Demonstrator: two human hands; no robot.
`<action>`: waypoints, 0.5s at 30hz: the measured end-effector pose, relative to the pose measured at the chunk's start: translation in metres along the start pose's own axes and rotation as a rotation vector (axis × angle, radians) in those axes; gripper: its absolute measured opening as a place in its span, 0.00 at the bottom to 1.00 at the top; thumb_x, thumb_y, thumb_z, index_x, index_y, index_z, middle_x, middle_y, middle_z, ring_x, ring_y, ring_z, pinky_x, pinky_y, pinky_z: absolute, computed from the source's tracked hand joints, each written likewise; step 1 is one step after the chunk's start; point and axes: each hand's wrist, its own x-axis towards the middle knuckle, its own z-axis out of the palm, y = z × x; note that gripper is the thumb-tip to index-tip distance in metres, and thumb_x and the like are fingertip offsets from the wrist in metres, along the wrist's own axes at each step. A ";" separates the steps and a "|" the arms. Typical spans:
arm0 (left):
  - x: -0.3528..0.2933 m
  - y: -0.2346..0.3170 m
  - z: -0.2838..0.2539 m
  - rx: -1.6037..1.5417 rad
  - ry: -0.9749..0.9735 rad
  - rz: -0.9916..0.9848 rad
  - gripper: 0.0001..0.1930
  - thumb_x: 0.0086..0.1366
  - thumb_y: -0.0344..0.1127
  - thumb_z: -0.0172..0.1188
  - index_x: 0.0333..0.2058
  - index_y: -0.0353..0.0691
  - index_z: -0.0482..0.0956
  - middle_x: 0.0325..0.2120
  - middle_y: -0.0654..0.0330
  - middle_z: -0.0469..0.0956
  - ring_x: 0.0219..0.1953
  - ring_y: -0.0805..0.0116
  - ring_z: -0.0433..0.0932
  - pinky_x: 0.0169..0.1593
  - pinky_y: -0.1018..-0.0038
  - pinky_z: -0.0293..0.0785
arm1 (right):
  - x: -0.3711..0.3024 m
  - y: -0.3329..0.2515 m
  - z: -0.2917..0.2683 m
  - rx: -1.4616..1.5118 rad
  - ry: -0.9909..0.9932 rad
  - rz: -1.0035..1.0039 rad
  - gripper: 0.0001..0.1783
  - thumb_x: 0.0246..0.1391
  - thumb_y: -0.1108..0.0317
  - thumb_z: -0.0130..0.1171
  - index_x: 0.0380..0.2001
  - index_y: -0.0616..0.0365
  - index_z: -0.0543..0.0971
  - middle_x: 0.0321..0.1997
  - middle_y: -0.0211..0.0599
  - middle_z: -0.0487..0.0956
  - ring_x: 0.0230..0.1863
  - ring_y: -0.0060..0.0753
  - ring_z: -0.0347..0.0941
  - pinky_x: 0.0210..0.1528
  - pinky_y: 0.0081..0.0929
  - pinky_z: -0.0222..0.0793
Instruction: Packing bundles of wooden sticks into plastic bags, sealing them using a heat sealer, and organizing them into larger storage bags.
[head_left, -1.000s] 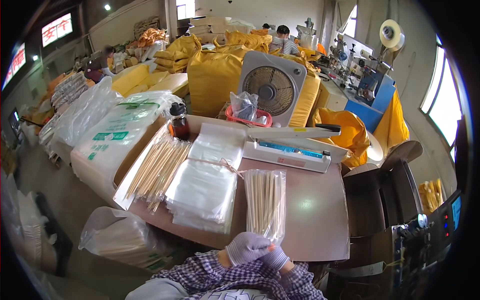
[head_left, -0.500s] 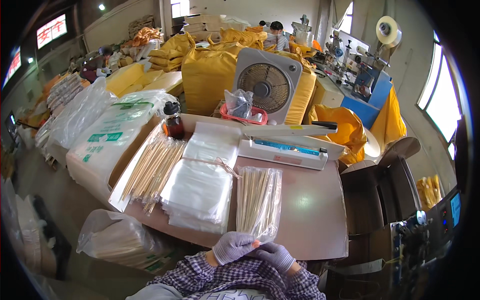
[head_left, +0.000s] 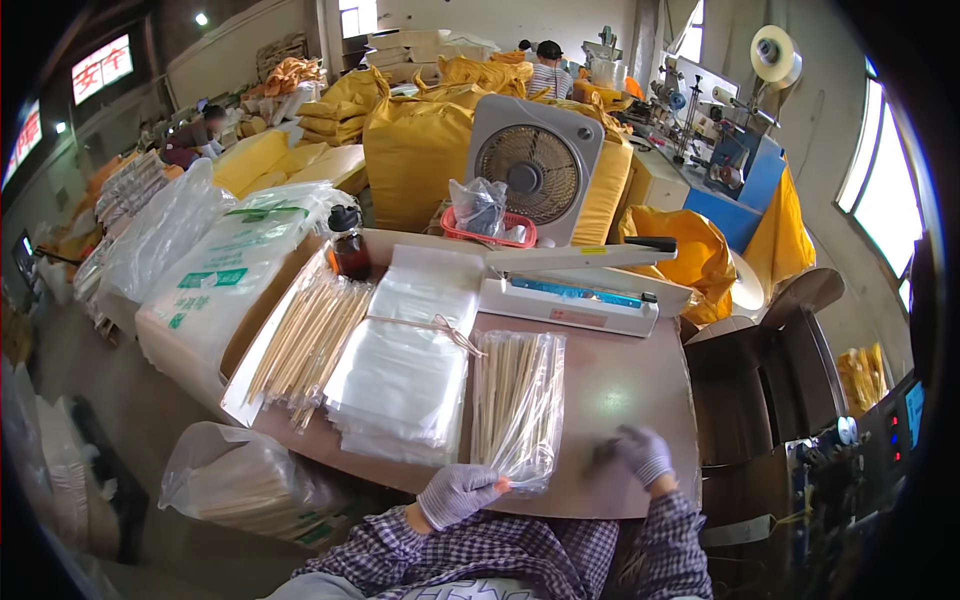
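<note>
at a brown tabletop (head_left: 622, 390) — gloved hands (head_left: 458, 495), bagged sticks (head_left: 518, 400), yellow sacks (head_left: 415, 155) behind

We see a fan (head_left: 526, 178) in front of yellow sacks (head_left: 415, 165). We also spot a red basket (head_left: 463, 234) and a bottle (head_left: 350, 252).

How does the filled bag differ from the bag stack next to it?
The filled bag holds sticks; the bag stack shows none inside. A tie crosses the bag stack; none crosses the filled bag. The left hand holds the filled bag's near end, not the bag stack. The bag stack is wider than the filled bag. Both are clear plastic.
</note>
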 end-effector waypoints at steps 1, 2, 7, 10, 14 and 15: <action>-0.001 -0.001 0.001 -0.003 -0.002 0.005 0.09 0.55 0.35 0.60 0.30 0.35 0.79 0.24 0.55 0.78 0.26 0.68 0.77 0.29 0.78 0.72 | 0.013 0.030 0.000 -0.066 0.202 0.023 0.19 0.41 0.59 0.59 0.38 0.56 0.76 0.40 0.44 0.75 0.41 0.41 0.72 0.45 0.28 0.67; 0.000 -0.004 0.003 0.004 0.005 0.024 0.09 0.55 0.35 0.60 0.30 0.35 0.78 0.24 0.55 0.78 0.26 0.69 0.77 0.30 0.79 0.72 | 0.026 0.058 -0.006 -0.106 0.216 0.222 0.21 0.41 0.58 0.58 0.40 0.55 0.75 0.45 0.45 0.73 0.48 0.43 0.68 0.50 0.30 0.64; -0.003 -0.010 0.005 -0.016 0.037 0.024 0.09 0.54 0.35 0.60 0.30 0.35 0.78 0.25 0.56 0.78 0.26 0.69 0.77 0.31 0.79 0.72 | 0.040 0.114 -0.030 -0.405 0.368 0.491 0.30 0.43 0.51 0.54 0.49 0.53 0.67 0.56 0.42 0.64 0.54 0.47 0.61 0.54 0.35 0.59; -0.002 -0.010 0.003 0.047 -0.025 -0.038 0.10 0.54 0.35 0.60 0.31 0.35 0.78 0.26 0.56 0.78 0.28 0.71 0.77 0.33 0.80 0.72 | 0.035 0.146 -0.021 -0.443 0.456 0.551 0.31 0.44 0.49 0.53 0.50 0.54 0.66 0.57 0.42 0.62 0.54 0.46 0.60 0.53 0.38 0.58; 0.009 -0.015 0.002 -0.150 0.028 0.030 0.15 0.57 0.41 0.57 0.36 0.35 0.77 0.30 0.57 0.78 0.26 0.75 0.74 0.31 0.81 0.69 | 0.027 0.153 -0.009 -0.424 0.452 0.647 0.30 0.49 0.46 0.47 0.50 0.55 0.66 0.56 0.43 0.63 0.54 0.46 0.60 0.52 0.39 0.58; 0.014 -0.013 0.002 -0.191 0.079 0.098 0.17 0.58 0.44 0.55 0.38 0.35 0.76 0.29 0.58 0.77 0.24 0.76 0.71 0.29 0.82 0.68 | 0.026 0.156 -0.008 -0.424 0.450 0.658 0.30 0.49 0.46 0.47 0.50 0.55 0.66 0.56 0.43 0.63 0.54 0.46 0.60 0.52 0.39 0.58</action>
